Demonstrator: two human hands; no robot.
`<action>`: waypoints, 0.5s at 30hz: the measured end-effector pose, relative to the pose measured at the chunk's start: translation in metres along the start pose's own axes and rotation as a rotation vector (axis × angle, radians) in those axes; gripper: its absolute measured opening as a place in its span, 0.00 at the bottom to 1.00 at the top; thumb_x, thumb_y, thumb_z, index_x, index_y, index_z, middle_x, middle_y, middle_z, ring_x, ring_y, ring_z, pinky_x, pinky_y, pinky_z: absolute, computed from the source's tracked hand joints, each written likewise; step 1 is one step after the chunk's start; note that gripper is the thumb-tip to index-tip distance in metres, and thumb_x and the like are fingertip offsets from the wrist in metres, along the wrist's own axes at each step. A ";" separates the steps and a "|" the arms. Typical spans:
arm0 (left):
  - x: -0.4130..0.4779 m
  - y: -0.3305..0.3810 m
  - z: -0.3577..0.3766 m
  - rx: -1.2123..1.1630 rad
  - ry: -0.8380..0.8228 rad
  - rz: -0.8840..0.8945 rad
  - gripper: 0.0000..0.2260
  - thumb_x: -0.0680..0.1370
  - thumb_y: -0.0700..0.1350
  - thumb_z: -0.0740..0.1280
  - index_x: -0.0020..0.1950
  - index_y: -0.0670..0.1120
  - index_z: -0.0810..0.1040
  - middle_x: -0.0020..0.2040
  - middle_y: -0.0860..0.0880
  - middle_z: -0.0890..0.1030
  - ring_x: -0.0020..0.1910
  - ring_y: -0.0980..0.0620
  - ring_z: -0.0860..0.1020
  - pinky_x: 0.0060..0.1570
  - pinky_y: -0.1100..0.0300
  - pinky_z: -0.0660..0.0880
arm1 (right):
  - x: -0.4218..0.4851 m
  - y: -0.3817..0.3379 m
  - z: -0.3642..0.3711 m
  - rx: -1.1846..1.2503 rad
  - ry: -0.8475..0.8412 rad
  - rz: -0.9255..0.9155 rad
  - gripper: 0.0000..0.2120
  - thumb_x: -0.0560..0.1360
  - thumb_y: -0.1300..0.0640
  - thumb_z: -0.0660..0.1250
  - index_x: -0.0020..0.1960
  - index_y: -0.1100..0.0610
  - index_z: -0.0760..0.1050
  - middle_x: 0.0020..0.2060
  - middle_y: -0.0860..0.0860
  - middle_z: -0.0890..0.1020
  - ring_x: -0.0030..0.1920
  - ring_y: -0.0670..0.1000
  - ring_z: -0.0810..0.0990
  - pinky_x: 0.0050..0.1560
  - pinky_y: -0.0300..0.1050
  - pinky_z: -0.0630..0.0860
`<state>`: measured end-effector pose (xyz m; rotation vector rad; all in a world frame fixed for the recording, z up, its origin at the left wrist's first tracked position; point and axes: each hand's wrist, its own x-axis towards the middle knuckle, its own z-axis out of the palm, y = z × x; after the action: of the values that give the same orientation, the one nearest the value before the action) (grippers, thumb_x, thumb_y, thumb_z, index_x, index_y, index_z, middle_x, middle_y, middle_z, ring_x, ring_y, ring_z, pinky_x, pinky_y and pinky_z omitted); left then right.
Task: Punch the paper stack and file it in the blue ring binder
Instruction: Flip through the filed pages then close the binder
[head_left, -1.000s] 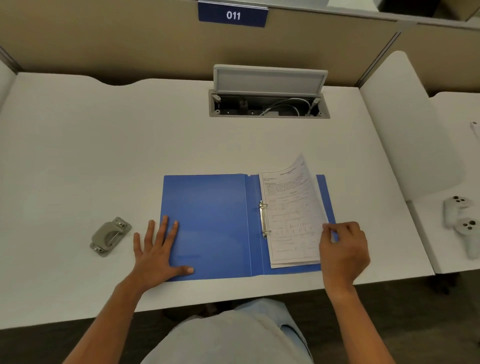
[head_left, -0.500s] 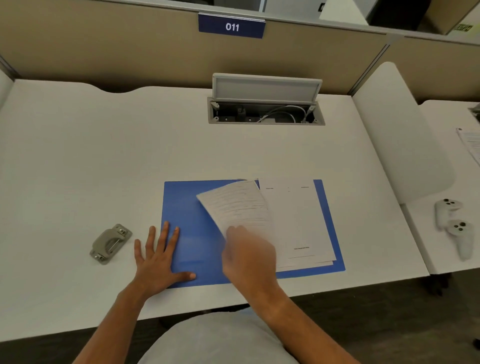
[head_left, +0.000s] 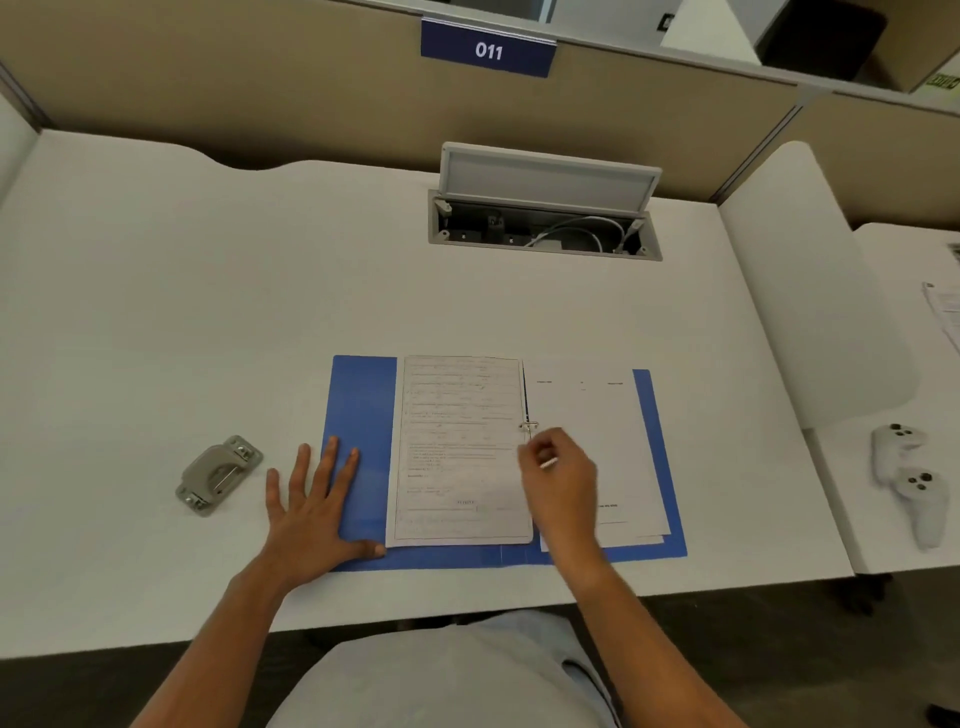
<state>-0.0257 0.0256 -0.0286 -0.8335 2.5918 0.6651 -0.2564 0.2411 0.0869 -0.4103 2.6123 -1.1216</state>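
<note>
Hole punch (head_left: 219, 475) sits on the desk (head_left: 156, 312) well left of the blue ring binder (head_left: 361, 415) with nobody touching it. We judge punching finished, since sheets already lie inside the binder.

Left hand (head_left: 311, 512) lies flat at the binder's left edge, fingers straight and spread, thumb on the near left corner. We read this as a brace that keeps the open cover from sliding.

The binder lies open and flat. The paper stack is split in 2. A printed bundle (head_left: 457, 452) lies on the left cover, tight against the spine. A mostly blank bundle (head_left: 587, 415) covers the right cover.

1 metal ring (head_left: 528, 426) shows at the binder's spine between the bundles; a second is not visible.

Right hand (head_left: 563, 483) hovers over the spine just below that ring, fingers curled. We cannot tell whether they pinch anything; a pale sliver shows at the fingertips. Likely step, as we judge it: working the ring or seating the holes.

2 white controllers (head_left: 906, 467) rest well right of the binder, on the next desk.
</note>
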 end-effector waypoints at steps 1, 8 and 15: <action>0.000 0.000 0.000 -0.001 -0.003 -0.001 0.64 0.60 0.88 0.57 0.84 0.58 0.34 0.85 0.54 0.30 0.83 0.42 0.29 0.76 0.30 0.31 | 0.010 0.025 -0.014 -0.013 0.077 0.074 0.03 0.80 0.56 0.72 0.51 0.52 0.79 0.43 0.47 0.83 0.46 0.50 0.84 0.42 0.39 0.77; -0.001 0.000 -0.002 -0.003 -0.017 0.007 0.64 0.61 0.87 0.58 0.84 0.58 0.34 0.84 0.54 0.28 0.82 0.42 0.27 0.76 0.32 0.29 | 0.032 0.146 -0.080 -0.274 0.132 0.546 0.28 0.75 0.52 0.78 0.70 0.56 0.72 0.66 0.61 0.73 0.64 0.66 0.75 0.58 0.64 0.80; -0.001 0.000 -0.003 -0.008 -0.036 0.002 0.64 0.60 0.88 0.58 0.85 0.58 0.34 0.84 0.54 0.29 0.82 0.43 0.27 0.76 0.32 0.29 | 0.030 0.160 -0.075 -0.123 0.230 0.526 0.19 0.76 0.54 0.78 0.63 0.58 0.78 0.57 0.58 0.82 0.56 0.61 0.82 0.60 0.63 0.80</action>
<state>-0.0256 0.0245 -0.0253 -0.8135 2.5599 0.6857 -0.3352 0.3857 0.0151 0.3916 2.7444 -0.8684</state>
